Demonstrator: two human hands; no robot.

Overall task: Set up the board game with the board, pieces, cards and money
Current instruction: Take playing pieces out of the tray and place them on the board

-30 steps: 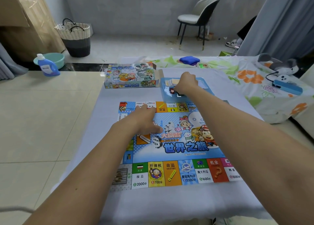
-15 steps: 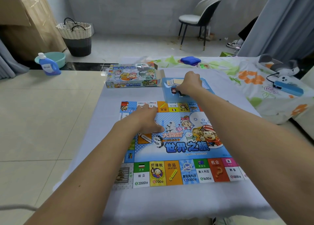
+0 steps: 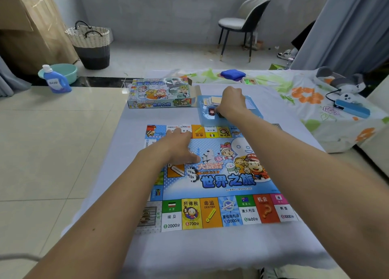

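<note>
The colourful game board (image 3: 221,184) lies flat on the pale blue tablecloth. My left hand (image 3: 179,146) rests palm down on its upper left part, fingers spread, holding nothing. Beyond the board's far edge stands a blue plastic tray (image 3: 255,112). My right hand (image 3: 232,102) reaches into it with the fingers curled down among the pieces. What the fingers hold is hidden. A stack of cards (image 3: 213,100) and a small red piece (image 3: 211,111) show in the tray just left of that hand. The opened game box (image 3: 160,93) lies to the tray's left.
A folded blue cloth (image 3: 232,74) sits on the floral sheet behind the tray, and a blue device with a cable (image 3: 353,109) lies far right. On the floor are a detergent bottle (image 3: 55,79), a woven basket (image 3: 90,44) and a chair (image 3: 242,23).
Both hands stay in nearly the same places. Only the view has shifted slightly.
</note>
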